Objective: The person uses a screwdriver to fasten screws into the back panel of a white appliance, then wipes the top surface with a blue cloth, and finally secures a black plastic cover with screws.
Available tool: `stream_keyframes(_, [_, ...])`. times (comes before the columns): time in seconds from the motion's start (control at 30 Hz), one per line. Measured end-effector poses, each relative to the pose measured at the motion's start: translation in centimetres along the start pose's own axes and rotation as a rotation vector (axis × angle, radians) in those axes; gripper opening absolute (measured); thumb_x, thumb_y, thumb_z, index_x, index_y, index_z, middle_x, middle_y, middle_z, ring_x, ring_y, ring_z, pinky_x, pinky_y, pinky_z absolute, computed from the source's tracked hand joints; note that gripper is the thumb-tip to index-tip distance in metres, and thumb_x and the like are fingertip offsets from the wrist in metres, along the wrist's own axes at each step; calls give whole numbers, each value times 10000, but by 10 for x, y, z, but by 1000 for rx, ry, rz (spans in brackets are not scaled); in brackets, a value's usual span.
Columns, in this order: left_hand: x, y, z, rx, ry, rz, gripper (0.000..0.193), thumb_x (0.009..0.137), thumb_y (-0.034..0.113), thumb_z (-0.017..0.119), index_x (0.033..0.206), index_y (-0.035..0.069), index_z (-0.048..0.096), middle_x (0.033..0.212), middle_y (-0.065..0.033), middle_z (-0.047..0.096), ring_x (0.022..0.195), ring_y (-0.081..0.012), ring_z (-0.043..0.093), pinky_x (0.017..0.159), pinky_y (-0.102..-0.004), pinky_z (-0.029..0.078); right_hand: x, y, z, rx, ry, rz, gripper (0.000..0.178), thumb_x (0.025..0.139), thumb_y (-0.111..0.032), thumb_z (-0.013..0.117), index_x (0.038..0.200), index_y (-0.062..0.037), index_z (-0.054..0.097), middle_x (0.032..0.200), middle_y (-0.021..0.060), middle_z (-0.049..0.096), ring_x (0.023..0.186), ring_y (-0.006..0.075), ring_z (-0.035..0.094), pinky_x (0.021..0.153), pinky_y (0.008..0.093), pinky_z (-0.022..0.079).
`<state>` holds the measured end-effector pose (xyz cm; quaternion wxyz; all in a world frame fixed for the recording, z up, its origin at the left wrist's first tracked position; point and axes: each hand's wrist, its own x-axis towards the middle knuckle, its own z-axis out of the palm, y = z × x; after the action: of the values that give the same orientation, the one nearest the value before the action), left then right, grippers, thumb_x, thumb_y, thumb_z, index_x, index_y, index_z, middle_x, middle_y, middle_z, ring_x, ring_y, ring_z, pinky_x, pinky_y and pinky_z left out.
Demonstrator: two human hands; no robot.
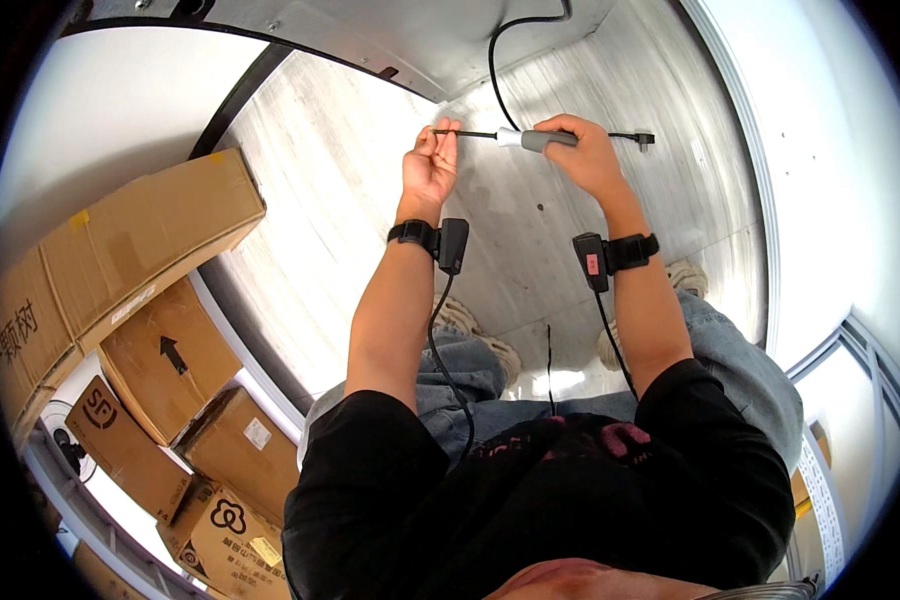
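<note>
A screwdriver (532, 140) with a grey and white handle and a dark shaft lies level above the floor, its tip toward the left. My right hand (588, 162) is closed round the grey end of the handle. At the tip, the fingers of my left hand (430, 174), palm turned up, pinch the end of the shaft. Whether a small part such as a screw sits between those fingers cannot be made out. Each wrist wears a black strap with a small box, the left box (453, 246) and the right box (590, 262) both trailing a cable.
Beyond my hands stands a grey metal cabinet panel (410, 45). A black cable (493, 62) runs down past the screwdriver, and a plug (644, 140) lies on the pale wood-look floor (660, 200). Cardboard boxes (170, 350) are stacked at left; a white wall (820, 170) rises at right.
</note>
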<state>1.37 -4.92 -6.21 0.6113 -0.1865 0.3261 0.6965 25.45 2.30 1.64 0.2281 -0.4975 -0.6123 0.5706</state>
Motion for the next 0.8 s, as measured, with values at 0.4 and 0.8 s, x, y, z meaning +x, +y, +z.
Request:
stream_keyframes(0.4, [13, -8, -5, 64, -27, 0, 113, 947, 18, 418, 945, 14, 531, 1113, -164, 607, 1069, -325, 594, 868, -349, 557, 4, 9, -7, 47, -8, 25, 258, 715, -70, 590, 953, -14, 671, 832, 20, 639, 764, 105, 553, 710, 249, 433])
stream_keyframes(0.8, [17, -11, -12, 80, -38, 25, 117, 955, 43, 426, 974, 20, 539, 1117, -137, 608, 1082, -291, 590, 881, -327, 553, 9, 9, -4, 294, 45, 272, 289, 672, -117, 619, 923, 4, 693, 740, 77, 621, 635, 130, 533, 562, 249, 393])
